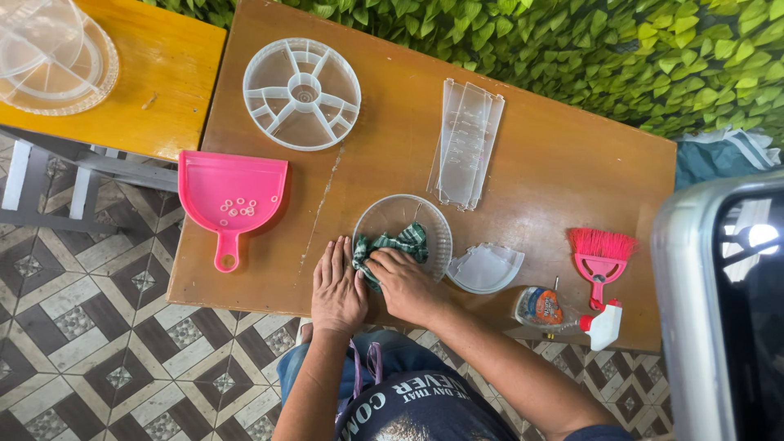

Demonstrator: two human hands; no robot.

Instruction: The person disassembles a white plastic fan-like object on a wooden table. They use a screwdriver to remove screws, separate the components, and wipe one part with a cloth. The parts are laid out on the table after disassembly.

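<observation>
Under the right hand (404,282), a green-and-white checked cloth (392,245) is pressed into a round clear plastic bowl (408,220) on the brown wooden surface (555,163). Right fingers (380,263) are curled over the cloth, gripping it, with its bunched end showing past the fingertips inside the bowl. Left hand (337,286) lies flat, palm down, fingers (333,253) straight and together, holding nothing; it rests on the surface just beside the bowl's rim, and whether it touches the rim cannot be told.

Just past the right wrist, on its outer side: a clear plastic fan-shaped lid piece (487,268), touching or nearly touching the bowl. Farther out that way, a clear spray bottle with an orange label and a red-and-white trigger (563,314) lies on its side, and a small pink hand brush with red bristles (600,257) sits next to it.

Beyond the fingers, away from the body: a clear ribbed rectangular plastic panel (467,143), and a round clear divided tray with spoke-like compartments (302,94).

Well out from the left fingers: a pink plastic dustpan (231,200) holding small pale rings (237,206).
</observation>
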